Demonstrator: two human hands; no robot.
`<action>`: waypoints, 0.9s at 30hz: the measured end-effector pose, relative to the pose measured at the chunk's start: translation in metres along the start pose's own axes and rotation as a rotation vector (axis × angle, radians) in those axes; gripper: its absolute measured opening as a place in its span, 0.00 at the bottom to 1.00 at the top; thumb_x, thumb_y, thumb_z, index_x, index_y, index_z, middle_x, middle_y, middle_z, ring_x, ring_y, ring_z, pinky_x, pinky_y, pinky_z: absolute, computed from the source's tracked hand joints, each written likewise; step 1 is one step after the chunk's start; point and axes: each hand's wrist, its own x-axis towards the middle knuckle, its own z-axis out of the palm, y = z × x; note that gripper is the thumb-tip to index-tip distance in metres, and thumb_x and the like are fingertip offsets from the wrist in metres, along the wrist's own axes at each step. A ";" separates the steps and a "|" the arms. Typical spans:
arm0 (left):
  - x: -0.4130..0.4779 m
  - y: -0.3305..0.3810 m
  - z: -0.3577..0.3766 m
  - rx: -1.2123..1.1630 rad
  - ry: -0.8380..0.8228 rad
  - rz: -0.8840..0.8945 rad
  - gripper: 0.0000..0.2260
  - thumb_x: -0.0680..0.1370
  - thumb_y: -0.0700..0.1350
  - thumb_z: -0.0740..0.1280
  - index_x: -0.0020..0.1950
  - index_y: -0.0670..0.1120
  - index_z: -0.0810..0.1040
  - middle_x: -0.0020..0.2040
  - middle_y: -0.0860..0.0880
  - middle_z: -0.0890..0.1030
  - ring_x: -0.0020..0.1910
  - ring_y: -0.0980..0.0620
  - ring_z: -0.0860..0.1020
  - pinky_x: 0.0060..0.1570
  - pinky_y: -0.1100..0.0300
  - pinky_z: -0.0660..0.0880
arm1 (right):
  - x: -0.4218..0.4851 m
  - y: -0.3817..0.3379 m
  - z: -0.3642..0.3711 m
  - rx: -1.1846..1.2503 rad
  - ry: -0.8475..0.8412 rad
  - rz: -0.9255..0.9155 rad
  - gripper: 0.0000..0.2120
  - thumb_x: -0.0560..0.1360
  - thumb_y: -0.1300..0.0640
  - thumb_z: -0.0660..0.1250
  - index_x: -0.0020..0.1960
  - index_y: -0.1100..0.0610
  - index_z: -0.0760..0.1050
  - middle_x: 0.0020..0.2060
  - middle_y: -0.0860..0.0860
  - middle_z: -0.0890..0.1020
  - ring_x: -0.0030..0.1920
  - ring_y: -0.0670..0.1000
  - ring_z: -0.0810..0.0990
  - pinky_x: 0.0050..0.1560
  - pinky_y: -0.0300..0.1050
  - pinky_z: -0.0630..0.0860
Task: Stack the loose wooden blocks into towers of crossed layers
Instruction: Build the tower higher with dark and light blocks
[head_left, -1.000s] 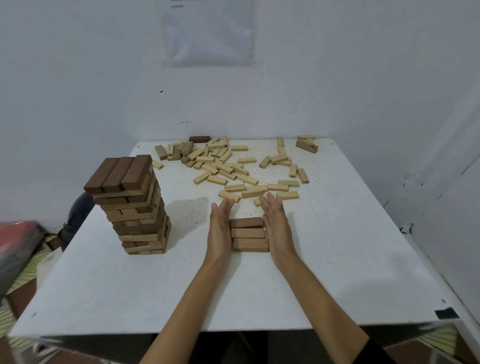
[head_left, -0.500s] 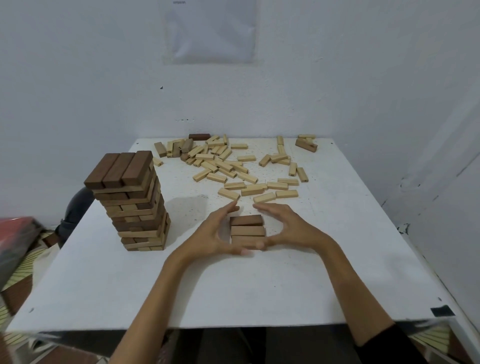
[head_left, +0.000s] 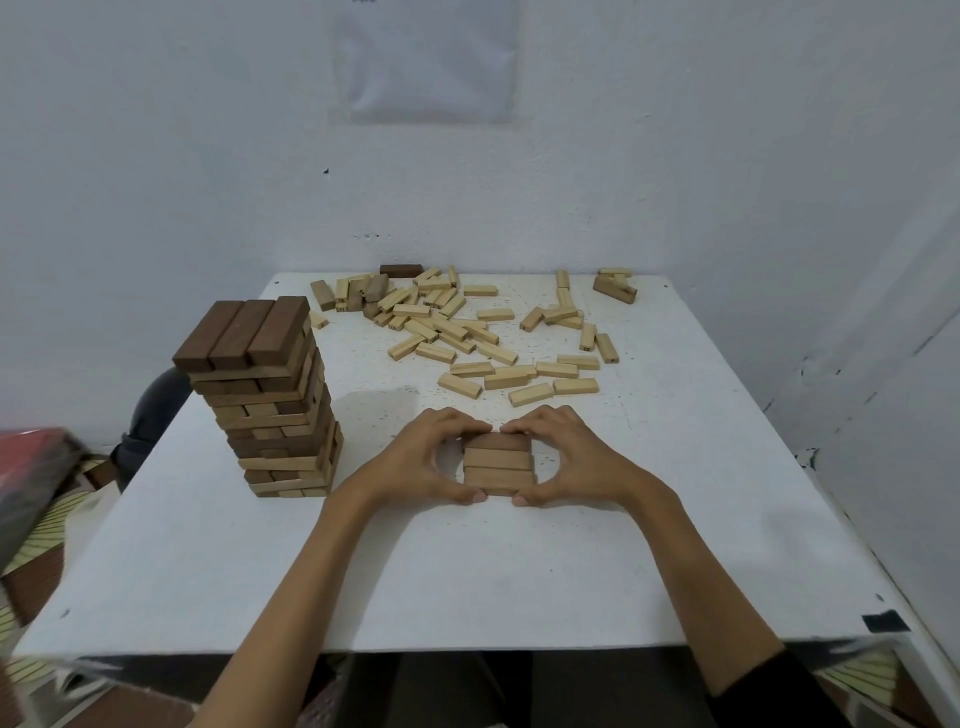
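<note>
1. layer of three rectangular wooden blocks (head_left: 498, 465), side by side, lies flat near the middle of a square white table (head_left: 467, 571); the farthest block is dark brown, the two nearer ones tan.
2. the left hand (head_left: 426, 457) curves round the layer from nine o'clock, fingertips on its far edge and thumb on its near edge.
3. the right hand (head_left: 576, 457) mirrors it from three o'clock, gripping the same way.
4. at ten o'clock of the layer, well apart, stands a tall tower of crossed dark and pale wooden blocks (head_left: 270, 405), topped by three dark ones.
5. at twelve o'clock, loose pale wooden blocks (head_left: 467, 332) lie scattered towards the far table edge, a few darker ones among them.
6. a pale sheet of paper (head_left: 431, 62) hangs on the white wall (head_left: 156, 156) behind.
</note>
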 end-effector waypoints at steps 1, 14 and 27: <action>0.001 0.001 -0.001 0.003 -0.002 -0.002 0.36 0.60 0.63 0.71 0.67 0.55 0.71 0.58 0.58 0.73 0.58 0.59 0.68 0.57 0.64 0.66 | 0.000 0.000 0.000 -0.004 0.006 -0.004 0.35 0.64 0.50 0.78 0.68 0.48 0.68 0.55 0.42 0.69 0.59 0.45 0.63 0.64 0.45 0.64; -0.016 0.012 0.014 0.426 -0.294 -0.205 0.67 0.46 0.85 0.41 0.72 0.44 0.26 0.71 0.48 0.24 0.69 0.51 0.24 0.69 0.46 0.28 | -0.009 -0.007 0.013 -0.431 -0.281 0.312 0.63 0.63 0.28 0.66 0.72 0.55 0.24 0.71 0.53 0.25 0.70 0.55 0.23 0.71 0.57 0.29; -0.011 0.023 0.023 0.552 -0.307 -0.294 0.62 0.61 0.78 0.55 0.71 0.38 0.26 0.72 0.42 0.26 0.71 0.46 0.27 0.69 0.41 0.31 | -0.003 -0.020 0.019 -0.505 -0.317 0.354 0.60 0.66 0.29 0.63 0.72 0.59 0.24 0.71 0.55 0.25 0.71 0.58 0.25 0.71 0.62 0.33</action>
